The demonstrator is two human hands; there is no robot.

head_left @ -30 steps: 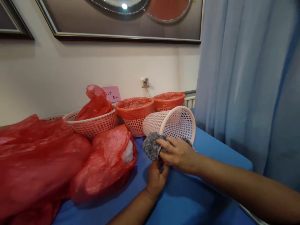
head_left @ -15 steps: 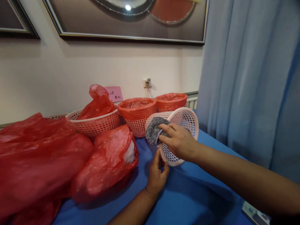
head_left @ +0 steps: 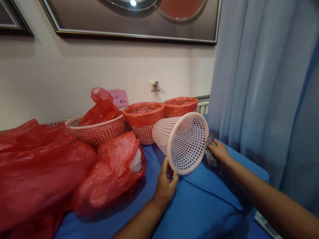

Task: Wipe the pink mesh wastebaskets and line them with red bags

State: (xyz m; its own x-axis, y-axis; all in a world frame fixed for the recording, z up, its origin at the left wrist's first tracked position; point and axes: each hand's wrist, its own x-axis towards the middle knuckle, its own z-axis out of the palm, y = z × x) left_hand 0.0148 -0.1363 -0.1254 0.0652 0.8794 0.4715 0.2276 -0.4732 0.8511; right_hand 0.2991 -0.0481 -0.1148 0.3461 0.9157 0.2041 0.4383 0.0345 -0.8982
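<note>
A pale pink perforated plastic wastebasket (head_left: 162, 132) lies tilted on its side, its open mouth facing me and to the right. My left hand (head_left: 166, 182) pinches the lower left of its rim between thumb and fingers. Just right of the mouth, my right hand (head_left: 219, 151) is closed on a grey cleaning cloth (head_left: 211, 156), apart from or barely touching the basket's outer side; I cannot tell which. Part of the cloth is hidden by the fingers.
Two baskets lined with red bags, a nearer one (head_left: 144, 114) and a farther one (head_left: 180, 105), stand behind. A wide basket (head_left: 104, 131) is at left. Stuffed red plastic bags (head_left: 107, 172) cover the left of the blue-covered table (head_left: 199, 205). A blue curtain (head_left: 239, 83) hangs at right.
My right hand has moved the cloth from the basket's left outer side across to its right side. The left hand keeps hold of the rim, and the basket stays nearly in place.
</note>
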